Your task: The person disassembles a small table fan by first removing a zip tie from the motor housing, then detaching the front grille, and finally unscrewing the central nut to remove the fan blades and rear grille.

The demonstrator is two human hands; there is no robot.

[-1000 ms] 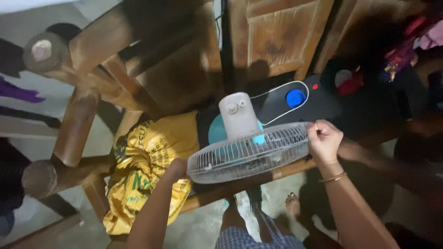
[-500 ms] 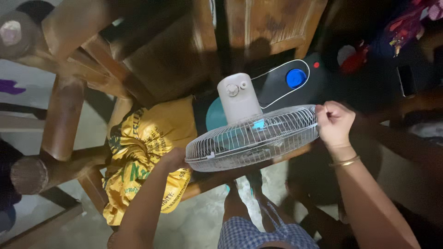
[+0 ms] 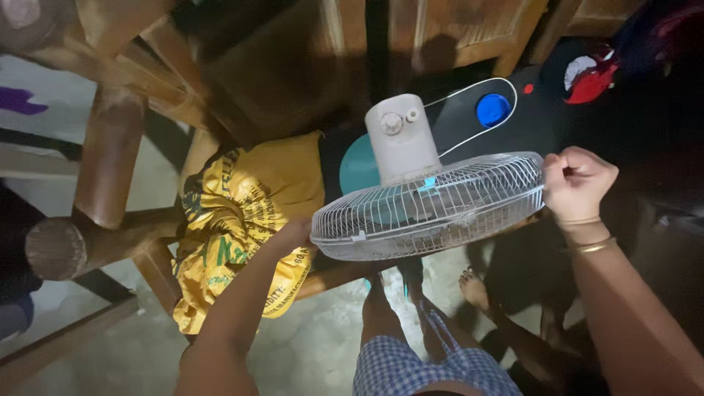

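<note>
A white electric fan with a wire guard (image 3: 433,209) and a white motor housing (image 3: 402,139) stands in the middle of the head view, seen from above. My right hand (image 3: 576,183) is closed on the guard's right rim. My left hand (image 3: 293,236) is at the guard's left rim, its fingers hidden behind the wires. The blue blades show through the guard.
A yellow printed sack (image 3: 242,220) lies on a wooden chair (image 3: 110,161) at the left. A black device with a blue round button (image 3: 493,110) sits behind the fan. My legs and checked shorts (image 3: 411,363) are below, over a concrete floor.
The fan and both hands have shifted to the right and slightly up in the view. Both hands keep their places on the guard's rim.
</note>
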